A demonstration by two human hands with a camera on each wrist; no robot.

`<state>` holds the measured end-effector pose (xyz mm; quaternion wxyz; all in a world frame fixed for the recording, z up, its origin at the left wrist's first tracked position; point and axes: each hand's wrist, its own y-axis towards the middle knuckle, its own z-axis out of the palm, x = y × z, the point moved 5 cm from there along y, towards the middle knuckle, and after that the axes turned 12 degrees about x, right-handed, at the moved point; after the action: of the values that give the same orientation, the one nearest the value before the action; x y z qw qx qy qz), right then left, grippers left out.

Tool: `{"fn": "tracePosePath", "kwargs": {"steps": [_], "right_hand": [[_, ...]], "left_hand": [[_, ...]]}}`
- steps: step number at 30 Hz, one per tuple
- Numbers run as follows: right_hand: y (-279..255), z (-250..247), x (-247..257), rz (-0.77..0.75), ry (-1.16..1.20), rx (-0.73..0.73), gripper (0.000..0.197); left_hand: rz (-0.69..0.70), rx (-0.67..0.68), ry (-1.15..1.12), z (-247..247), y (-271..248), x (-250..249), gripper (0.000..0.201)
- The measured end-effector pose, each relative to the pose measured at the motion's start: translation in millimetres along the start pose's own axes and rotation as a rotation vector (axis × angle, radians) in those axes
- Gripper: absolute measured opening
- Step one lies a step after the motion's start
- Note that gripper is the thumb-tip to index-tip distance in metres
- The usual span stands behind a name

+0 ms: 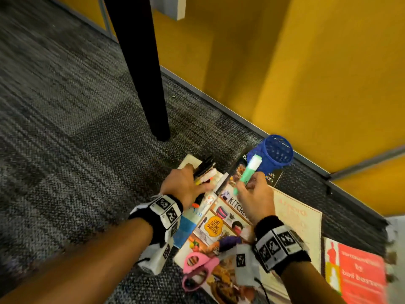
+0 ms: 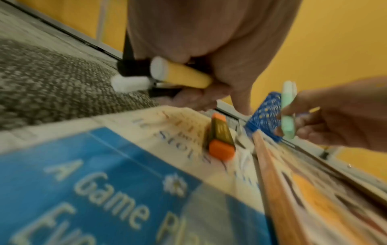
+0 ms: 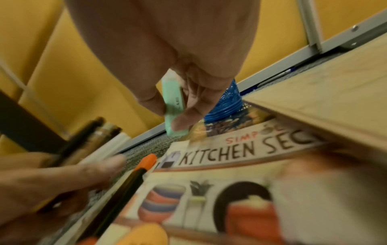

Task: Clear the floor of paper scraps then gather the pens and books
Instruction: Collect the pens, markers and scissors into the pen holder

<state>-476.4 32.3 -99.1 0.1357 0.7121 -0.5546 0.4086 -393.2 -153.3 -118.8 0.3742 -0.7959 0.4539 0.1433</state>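
Observation:
My left hand [image 1: 186, 185] grips a bundle of pens and markers [image 1: 205, 171], among them a yellow marker [image 2: 182, 74], just above a blue-and-cream book [image 2: 94, 174]. My right hand [image 1: 254, 191] pinches a mint-green highlighter [image 1: 248, 170] [image 3: 173, 106] in front of a blue mesh pen holder [image 1: 274, 153] that lies on its side on a dark book. An orange-capped black pen [image 2: 221, 139] [image 3: 134, 179] lies loose on the book beside the "Kitchen Secrets" cookbook [image 1: 223, 227].
Pink scissors [image 1: 197, 270] lie on the cookbook near me. A cream book [image 1: 300, 222] and a red one [image 1: 359, 273] lie to the right. A black table leg [image 1: 149, 73] stands on grey carpet [image 1: 65, 128]. Yellow wall panels [image 1: 306, 73] run behind.

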Motion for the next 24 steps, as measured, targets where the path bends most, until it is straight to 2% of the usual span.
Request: {"fn": "tracePosePath", "kwargs": {"steps": [2,5,7,10,12,15,18,19,22,24], "right_hand": [[-17,7,-10,0.000,-0.014,0.124,0.017],[-41,18,-22,-0.006,0.005,0.252,0.019],[-53,24,-24,-0.013,0.085,0.294,0.019],[-65,29,-14,-0.025,0.226,0.324,0.016],[-73,30,-3,-0.067,0.301,0.320,0.018],[-84,26,10,-0.132,0.292,0.307,0.017],[-88,14,11,-0.150,0.332,0.401,0.011],[-85,6,9,-0.172,0.274,0.402,0.013],[-64,-33,6,-0.232,-0.119,0.177,0.038],[-44,-59,10,-0.176,-0.319,0.014,0.064]], "left_hand": [[-0.069,0.075,0.116,15,2,-3,0.065],[-0.092,0.112,0.142,22,-3,-4,0.055],[-0.037,0.106,-0.011,21,-10,-5,0.045],[0.066,0.109,-0.440,24,-24,-13,0.024],[0.092,0.153,-0.645,28,-31,-23,0.011],[0.131,0.214,-0.748,33,-39,-35,0.020],[0.168,0.228,-0.752,29,-43,-40,0.024],[0.165,0.222,-0.749,26,-44,-39,0.024],[0.154,0.206,-0.754,18,-47,-34,0.020],[0.133,0.192,-0.784,13,-51,-27,0.020]]}}
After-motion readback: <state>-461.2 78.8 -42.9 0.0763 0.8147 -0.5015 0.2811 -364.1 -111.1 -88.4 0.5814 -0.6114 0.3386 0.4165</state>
